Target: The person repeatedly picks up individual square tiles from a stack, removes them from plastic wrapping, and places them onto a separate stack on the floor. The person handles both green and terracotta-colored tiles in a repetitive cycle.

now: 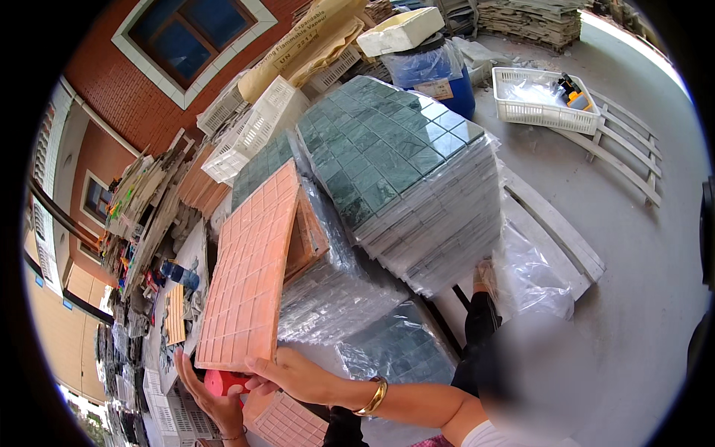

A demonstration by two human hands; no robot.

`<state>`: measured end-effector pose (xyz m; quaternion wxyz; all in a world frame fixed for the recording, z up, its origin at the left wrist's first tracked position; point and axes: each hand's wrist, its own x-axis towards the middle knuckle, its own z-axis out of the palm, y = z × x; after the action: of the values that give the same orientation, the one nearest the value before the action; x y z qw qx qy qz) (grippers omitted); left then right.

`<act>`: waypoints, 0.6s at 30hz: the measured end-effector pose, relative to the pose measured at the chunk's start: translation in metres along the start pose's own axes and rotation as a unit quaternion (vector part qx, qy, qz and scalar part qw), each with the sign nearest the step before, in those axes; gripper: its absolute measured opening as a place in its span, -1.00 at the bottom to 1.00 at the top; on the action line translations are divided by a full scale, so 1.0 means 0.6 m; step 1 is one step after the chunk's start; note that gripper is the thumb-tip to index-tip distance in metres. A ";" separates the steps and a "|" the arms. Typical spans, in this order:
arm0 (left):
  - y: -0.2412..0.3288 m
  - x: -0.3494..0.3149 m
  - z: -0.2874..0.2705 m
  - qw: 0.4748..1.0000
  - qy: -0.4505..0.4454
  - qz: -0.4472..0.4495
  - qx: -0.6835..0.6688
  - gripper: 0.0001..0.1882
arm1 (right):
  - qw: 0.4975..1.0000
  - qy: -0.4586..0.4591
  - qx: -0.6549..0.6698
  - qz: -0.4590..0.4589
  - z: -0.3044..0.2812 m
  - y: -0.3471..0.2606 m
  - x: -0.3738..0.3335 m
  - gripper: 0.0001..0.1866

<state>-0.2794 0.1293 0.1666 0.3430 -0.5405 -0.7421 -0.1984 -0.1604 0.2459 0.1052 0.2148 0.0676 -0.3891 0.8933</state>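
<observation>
Lower left of frame: the right hand grips the bottom edge of an orange mosaic tile sheet. The left hand, open beneath, partly hides a red object of unclear kind. Plastic wrap obscures the stacked green tile sheets at centre.

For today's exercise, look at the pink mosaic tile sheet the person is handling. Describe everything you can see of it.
The pink mosaic tile sheet is a flat rectangular panel of small salmon-pink squares in a regular grid with pale joints, seemingly ceramic. It stands tilted, its top leaning on similar sheets behind. The right hand grips its lower edge; the left hand is just below, by a red object. Plastic-wrapped stacks of green mosaic tiles lie to its right.
</observation>
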 end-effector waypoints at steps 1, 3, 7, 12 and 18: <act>0.009 0.010 0.009 0.995 -0.076 0.065 0.003 -0.04 | 0.998 -0.006 -0.058 0.003 0.004 0.008 0.001 -0.47; 0.038 0.055 0.022 0.939 -0.285 0.009 -0.194 0.00 | 0.990 0.016 -0.129 -0.062 0.004 0.006 -0.005 -0.42; 0.038 0.075 0.031 0.939 -0.260 0.138 -0.180 -0.08 | 0.961 0.046 -0.257 -0.088 0.004 -0.038 -0.022 -0.34; 0.049 0.038 0.058 0.964 -0.183 0.080 -0.173 -0.41 | 0.923 0.090 -0.360 -0.101 0.001 -0.029 -0.017 -0.50; 0.052 0.021 0.065 0.970 -0.155 0.078 -0.168 -0.53 | 0.924 0.108 -0.352 -0.099 0.004 -0.020 -0.023 -0.56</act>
<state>-0.2641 0.1745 0.1466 0.1420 -0.6708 -0.6980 -0.2066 -0.1430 0.2471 0.1110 0.3527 -0.0709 -0.6443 0.6749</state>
